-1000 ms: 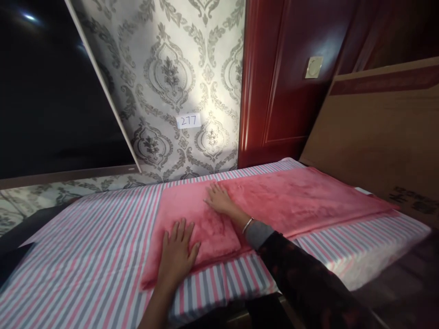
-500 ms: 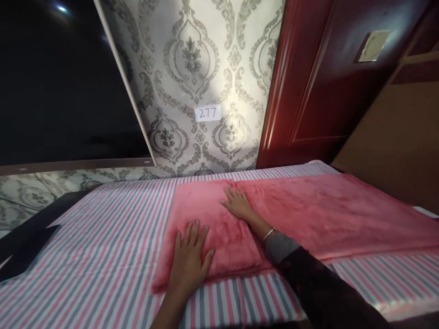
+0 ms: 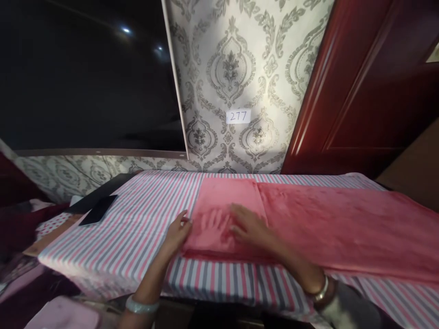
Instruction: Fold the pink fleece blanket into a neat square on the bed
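Note:
A pink plush blanket (image 3: pixel 336 224) lies on a striped cloth (image 3: pixel 137 219), its left end folded over into a flat, smoother panel (image 3: pixel 226 192). A hand-shaped print shows in the pile of that panel. My left hand (image 3: pixel 177 232) is at the panel's left edge, fingers a little bent and apart, with nothing held. Over the panel's right half is my right hand (image 3: pixel 252 226), palm down and somewhat blurred, its fingers extended. Whether it presses on the pile cannot be made out.
A black phone (image 3: pixel 98 210) lies at the cloth's left edge. Behind stand a large dark television (image 3: pixel 89 82), a patterned wall with a paper label (image 3: pixel 238 116) reading 277, and a dark red wooden panel (image 3: pixel 363 91). A pale pink seat-like object (image 3: pixel 63 313) is at lower left.
My left hand has lifted off the folded panel and moved to its left edge, leaving a print. My right hand has come nearer the panel's front. The view has turned left.

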Available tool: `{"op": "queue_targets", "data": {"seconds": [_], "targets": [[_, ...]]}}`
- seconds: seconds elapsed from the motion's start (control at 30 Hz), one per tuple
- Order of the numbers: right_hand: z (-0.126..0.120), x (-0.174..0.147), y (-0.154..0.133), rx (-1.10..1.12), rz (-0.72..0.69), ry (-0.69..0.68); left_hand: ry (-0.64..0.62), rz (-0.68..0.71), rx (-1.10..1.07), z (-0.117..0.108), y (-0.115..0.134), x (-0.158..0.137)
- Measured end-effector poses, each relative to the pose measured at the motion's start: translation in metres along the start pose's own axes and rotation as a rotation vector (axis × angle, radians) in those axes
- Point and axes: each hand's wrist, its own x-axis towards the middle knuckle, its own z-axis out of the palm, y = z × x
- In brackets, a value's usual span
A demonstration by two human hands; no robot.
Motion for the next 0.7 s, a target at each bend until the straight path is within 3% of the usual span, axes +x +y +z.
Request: {"op": "queue_targets", "data": {"seconds": [0.07, 0.2, 0.3, 0.43, 0.7], "targets": [[0.019, -0.021, -0.034, 0.059, -0.073, -0.062, -0.078, -0.082, -0.117, 0.001, -0.001, -0.006], [0.056, -0.038, -0.073, 0.018, -0.015, -0.063, -0.168, -0.178, -0.401, 0.005, 0.015, -0.017], [0.073, -0.034, -0.076, -0.054, 0.033, 0.077, -0.229, -0.239, -0.559, 0.003, 0.028, -0.014], [0.079, -0.026, -0.069, -0.117, 0.044, 0.196, -0.190, -0.308, -0.564, 0.001, 0.032, 0.009], [0.069, -0.034, -0.058, -0.173, 0.096, 0.217, -0.233, -0.286, -0.529, 0.021, 0.040, 0.087]]}}
